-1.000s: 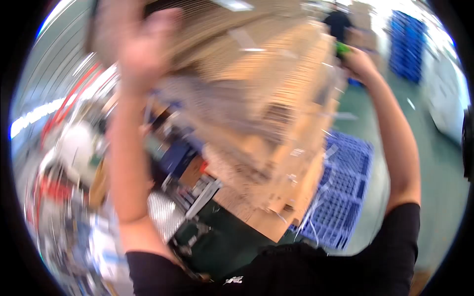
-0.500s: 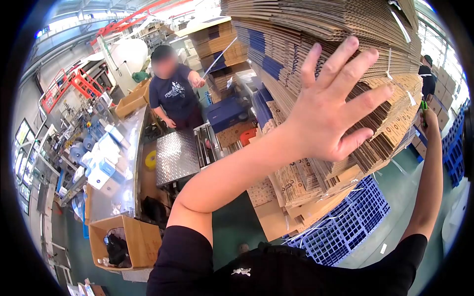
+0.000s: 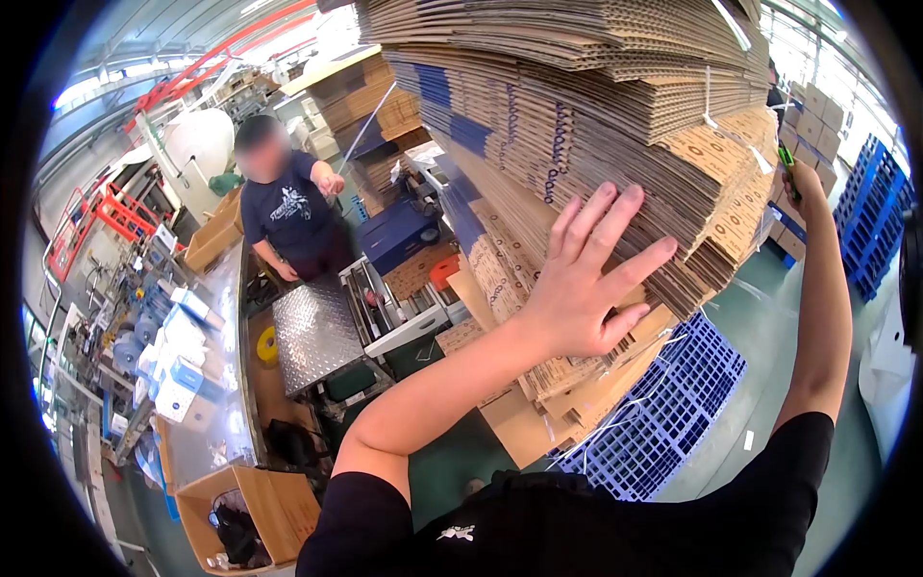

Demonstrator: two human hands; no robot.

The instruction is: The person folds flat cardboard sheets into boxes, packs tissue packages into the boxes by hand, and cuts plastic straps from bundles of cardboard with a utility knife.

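Observation:
A tall stack of flattened cardboard boxes (image 3: 538, 125) rises in front of me, with pale straps around its bundles. My left hand (image 3: 591, 274) has its fingers spread against the near side of the stack and grips nothing. At the far right my right hand (image 3: 806, 185) is closed around a green and black tool (image 3: 787, 160), beside the stack's right edge. The tool's exact kind is too small to tell. Beneath the stack shows a blue plastic pallet (image 3: 663, 413).
A co-worker (image 3: 288, 202) stands left of the stack beside a metal-topped table (image 3: 312, 322). An open carton (image 3: 279, 510) is at lower left, near a bench with white boxes (image 3: 187, 385). Blue pallets (image 3: 870, 216) stand upright at right.
The view has steadied and shifted. My left hand, raised and blurred at first, now lies lower against the stack. My right hand still holds the green tool at the right.

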